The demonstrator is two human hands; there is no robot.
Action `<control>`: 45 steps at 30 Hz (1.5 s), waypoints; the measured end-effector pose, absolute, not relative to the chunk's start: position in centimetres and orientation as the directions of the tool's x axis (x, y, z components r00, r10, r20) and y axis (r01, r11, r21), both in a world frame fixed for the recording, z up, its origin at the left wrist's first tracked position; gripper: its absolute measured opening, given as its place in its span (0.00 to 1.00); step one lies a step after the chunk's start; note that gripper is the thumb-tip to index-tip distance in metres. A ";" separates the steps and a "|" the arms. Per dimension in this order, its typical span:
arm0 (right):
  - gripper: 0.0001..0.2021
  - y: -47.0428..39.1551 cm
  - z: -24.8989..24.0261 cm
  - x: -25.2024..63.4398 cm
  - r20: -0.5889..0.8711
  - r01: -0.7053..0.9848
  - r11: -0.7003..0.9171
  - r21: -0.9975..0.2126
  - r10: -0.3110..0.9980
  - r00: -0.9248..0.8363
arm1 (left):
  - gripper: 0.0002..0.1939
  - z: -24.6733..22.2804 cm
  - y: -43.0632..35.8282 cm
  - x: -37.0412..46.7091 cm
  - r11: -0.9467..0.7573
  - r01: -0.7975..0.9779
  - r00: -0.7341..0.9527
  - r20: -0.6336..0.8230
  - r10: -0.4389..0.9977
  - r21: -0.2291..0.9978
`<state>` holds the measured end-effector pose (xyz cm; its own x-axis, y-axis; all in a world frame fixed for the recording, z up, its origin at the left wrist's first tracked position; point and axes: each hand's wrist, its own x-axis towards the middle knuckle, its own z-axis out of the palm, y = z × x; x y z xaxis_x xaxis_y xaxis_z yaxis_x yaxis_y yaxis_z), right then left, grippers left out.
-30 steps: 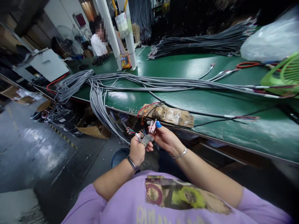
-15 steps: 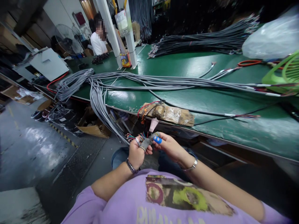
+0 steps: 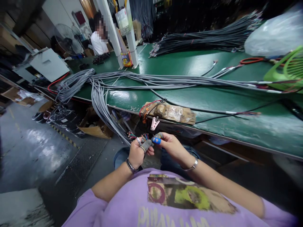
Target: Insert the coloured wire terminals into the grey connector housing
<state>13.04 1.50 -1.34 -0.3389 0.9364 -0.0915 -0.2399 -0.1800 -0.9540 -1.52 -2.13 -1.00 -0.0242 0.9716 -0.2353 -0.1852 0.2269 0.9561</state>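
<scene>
My left hand (image 3: pixel 137 154) is closed round the stripped end of a grey cable, whose thin coloured wires (image 3: pixel 145 136) fan out above the fingers. More coloured wire ends (image 3: pixel 131 136) stick out just left of them. Grey finger covers wrap some fingertips on both hands. Blue tape circles the thumb of my right hand (image 3: pixel 169 145), which is pinched against its forefinger beside the left fingertips; what lies in that pinch is too small to make out. Over my hands, at the bench edge, hangs a pink clothespin (image 3: pixel 154 123).
A long bundle of grey cables (image 3: pixel 142 78) lies across the green bench (image 3: pixel 132 97) and droops over its edge. By the edge sits a taped wooden block (image 3: pixel 172 113). Black cables (image 3: pixel 201 41), a plastic bag (image 3: pixel 274 34) and a green basket (image 3: pixel 286 69) lie behind. A person (image 3: pixel 98 42) is far left.
The pink clothespin has swung round and now shows its open side view. My fingertips have shifted slightly against each other, with the wires standing clearer above the left hand. The view has tilted a little.
</scene>
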 end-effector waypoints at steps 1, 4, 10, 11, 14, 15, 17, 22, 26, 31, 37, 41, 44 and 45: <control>0.15 1.4 -1.3 13.0 -0.098 -0.247 -0.187 -0.951 0.938 -0.334 | 0.19 -1.0 -2.1 -1.4 0.225 -0.201 -0.042 -0.238 0.970 0.953; 0.15 1.2 -1.4 13.0 -0.101 -0.272 -0.197 -0.942 0.939 -0.329 | 0.19 -0.8 -2.0 -1.2 0.220 -0.232 -0.085 -0.245 0.966 0.948; 0.15 2.0 -2.4 13.3 -0.169 -0.398 -0.334 -0.855 0.903 -0.396 | 0.19 -0.2 -1.7 -1.1 0.208 -0.266 -0.147 -0.253 0.956 0.941; 0.16 2.5 -2.6 13.3 -0.210 -0.440 -0.388 -0.810 0.892 -0.400 | 0.18 0.0 -1.6 -1.0 0.204 -0.272 -0.147 -0.250 0.957 0.940; 0.19 4.2 -2.7 13.2 -0.292 -0.506 -0.491 -0.710 0.858 -0.423 | 0.17 0.4 -1.0 -0.8 0.189 -0.290 -0.137 -0.236 0.962 0.938; 0.19 4.7 -2.6 13.1 -0.282 -0.503 -0.490 -0.711 0.855 -0.435 | 0.16 0.5 -0.8 -0.7 0.186 -0.294 -0.134 -0.233 0.963 0.937; 0.18 5.3 -2.1 12.8 -0.214 -0.485 -0.412 -0.771 0.886 -0.412 | 0.15 0.7 -0.4 -0.5 0.180 -0.303 -0.133 -0.228 0.965 0.936; 0.21 5.7 -1.2 12.1 -0.058 -0.353 -0.108 -0.929 0.987 -0.148 | 0.15 0.9 0.4 -0.3 0.192 -0.290 -0.134 -0.238 0.962 0.938; 0.22 5.9 -1.4 11.5 -0.165 -0.524 -0.303 -0.796 0.941 -0.295 | 0.15 0.6 0.4 -0.1 0.195 -0.270 -0.132 -0.237 0.963 0.943; 0.18 6.4 -2.0 10.9 -0.241 -0.654 -0.399 -0.643 0.916 -0.322 | 0.15 0.1 0.3 0.1 0.207 -0.256 -0.128 -0.245 0.961 0.944; 0.19 6.3 -2.3 10.8 -0.262 -0.680 -0.449 -0.579 0.893 -0.367 | 0.13 -0.1 0.1 0.0 0.196 -0.269 -0.117 -0.234 0.965 0.943; 0.22 5.7 -2.4 11.7 -0.280 -0.665 -0.518 -0.537 0.854 -0.439 | 0.13 -0.2 -0.5 -0.3 0.179 -0.277 -0.109 -0.216 0.970 0.944; 0.24 4.6 -2.7 12.4 -0.271 -0.615 -0.527 -0.587 0.844 -0.464 | 0.14 -0.4 -0.9 -0.7 0.158 -0.270 -0.137 -0.201 0.970 0.950; 0.24 4.2 -2.8 12.6 -0.260 -0.590 -0.513 -0.623 0.847 -0.463 | 0.13 -0.5 -1.0 -0.8 0.152 -0.268 -0.151 -0.197 0.969 0.951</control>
<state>12.56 4.18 -2.85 -0.4631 0.8474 -0.2597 -0.5903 -0.5134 -0.6228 -0.76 -1.03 -0.46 -0.1506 0.9687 -0.1973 -0.2683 0.1520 0.9513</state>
